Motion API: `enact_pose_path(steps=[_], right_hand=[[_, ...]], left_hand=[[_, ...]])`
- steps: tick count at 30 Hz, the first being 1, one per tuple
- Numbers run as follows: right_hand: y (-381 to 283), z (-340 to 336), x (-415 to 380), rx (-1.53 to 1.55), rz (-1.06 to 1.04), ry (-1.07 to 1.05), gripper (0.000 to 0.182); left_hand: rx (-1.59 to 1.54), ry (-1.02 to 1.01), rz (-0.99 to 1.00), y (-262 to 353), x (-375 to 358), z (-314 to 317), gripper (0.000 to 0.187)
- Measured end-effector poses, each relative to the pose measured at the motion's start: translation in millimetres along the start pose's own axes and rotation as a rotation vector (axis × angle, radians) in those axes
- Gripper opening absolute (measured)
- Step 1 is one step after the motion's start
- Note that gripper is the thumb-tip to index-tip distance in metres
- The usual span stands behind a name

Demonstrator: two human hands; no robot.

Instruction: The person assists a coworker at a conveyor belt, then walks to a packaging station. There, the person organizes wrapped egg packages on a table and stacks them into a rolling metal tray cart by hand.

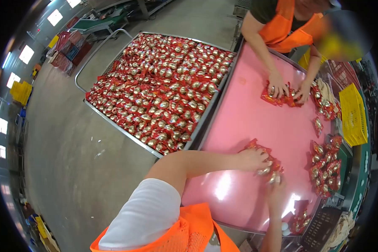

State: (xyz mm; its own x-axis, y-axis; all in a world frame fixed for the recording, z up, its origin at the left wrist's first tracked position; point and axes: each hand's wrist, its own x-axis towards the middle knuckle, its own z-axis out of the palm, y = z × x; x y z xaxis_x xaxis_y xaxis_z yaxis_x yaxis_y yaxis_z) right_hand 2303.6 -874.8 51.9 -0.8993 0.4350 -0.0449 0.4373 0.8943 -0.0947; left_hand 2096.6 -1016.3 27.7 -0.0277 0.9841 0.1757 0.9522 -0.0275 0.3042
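My left hand (253,159) reaches across the pink tabletop (239,117), its fingers closed over a cluster of red and gold wrapped packets (264,171). Close by, my right hand (276,190) has its fingertips at the lower end of the same cluster, around a gold piece. Parts of the packets are hidden beneath my fingers. More red and gold packets (326,166) are heaped at the right edge of the table. Another small bunch of packets (300,221) lies at the near right corner, beside some white round objects (285,227).
A large metal cart (126,138) full of similar packets stands against the table's left side. Across the table, a co-worker in an orange vest handles packets (277,95) with both hands. Yellow crates (352,114) and a green conveyor (363,168) are at the right.
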Motion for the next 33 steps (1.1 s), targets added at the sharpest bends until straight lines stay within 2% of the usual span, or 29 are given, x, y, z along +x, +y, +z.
enact_pose_path(steps=[1,3,6,8,9,10,11,14,17,19,20,22,25,26,29,31,33], right_hand=[[-13.7,1.0,9.9,0.054,-0.008,0.053,0.079],[-62.6,-8.6,31.1,0.062,-0.062,0.103,0.080],[-179.7,-22.1,80.2,0.070,-0.183,0.223,0.078],[-285.8,-9.3,105.5,0.072,-0.265,0.263,0.076],[-345.2,-1.6,114.1,0.087,-0.295,0.214,0.074],[-408.2,8.0,127.7,0.105,-0.322,0.173,0.073],[-465.7,31.0,144.3,0.130,-0.367,0.139,0.073],[-639.6,100.2,206.0,0.245,-0.508,0.075,0.073],[-800.1,145.5,272.7,0.313,-0.611,0.138,0.071],[-880.2,169.0,310.9,0.352,-0.635,0.148,0.069],[-911.8,179.0,325.7,0.365,-0.631,0.131,0.069],[-956.6,200.1,342.1,0.367,-0.575,0.107,0.068],[-983.5,236.5,346.1,0.331,-0.528,0.012,0.065],[-985.7,247.7,344.4,0.294,-0.525,-0.025,0.064],[-993.9,251.5,355.2,0.213,-0.536,-0.140,0.065],[-1000.4,251.4,357.8,0.123,-0.520,-0.251,0.065],[-1006.0,244.4,351.7,0.029,-0.520,-0.333,0.070]], left_hand=[[0.048,0.087,0.018,-12.2,-12.0,-15.1,0.056],[0.053,0.121,-0.005,-43.4,-48.2,-53.1,0.055],[0.081,0.135,-0.110,-106.3,-143.1,-120.1,0.061],[0.079,0.118,-0.160,-159.5,-237.1,-152.3,0.076],[0.149,0.141,-0.154,-194.8,-290.3,-153.9,0.082],[0.191,0.192,-0.154,-225.6,-347.0,-165.4,0.072],[0.143,0.118,-0.201,-255.5,-404.3,-181.4,0.076],[0.231,0.063,-0.317,-358.6,-562.0,-221.6,0.073],[0.369,-0.004,-0.413,-459.2,-684.5,-271.4,0.073],[0.483,-0.025,-0.433,-523.0,-744.6,-291.3,0.082],[0.444,-0.047,-0.492,-544.6,-763.9,-297.7,0.084],[0.367,-0.067,-0.559,-585.5,-794.8,-293.8,0.086],[0.287,-0.089,-0.486,-625.2,-824.2,-266.1,0.083],[0.245,-0.163,-0.511,-630.1,-830.7,-252.6,0.085],[0.205,-0.134,-0.450,-651.3,-848.6,-231.2,0.082],[0.074,-0.193,-0.480,-654.2,-844.9,-240.6,0.081],[0.074,-0.146,-0.434,-652.9,-847.9,-239.6,0.082]])
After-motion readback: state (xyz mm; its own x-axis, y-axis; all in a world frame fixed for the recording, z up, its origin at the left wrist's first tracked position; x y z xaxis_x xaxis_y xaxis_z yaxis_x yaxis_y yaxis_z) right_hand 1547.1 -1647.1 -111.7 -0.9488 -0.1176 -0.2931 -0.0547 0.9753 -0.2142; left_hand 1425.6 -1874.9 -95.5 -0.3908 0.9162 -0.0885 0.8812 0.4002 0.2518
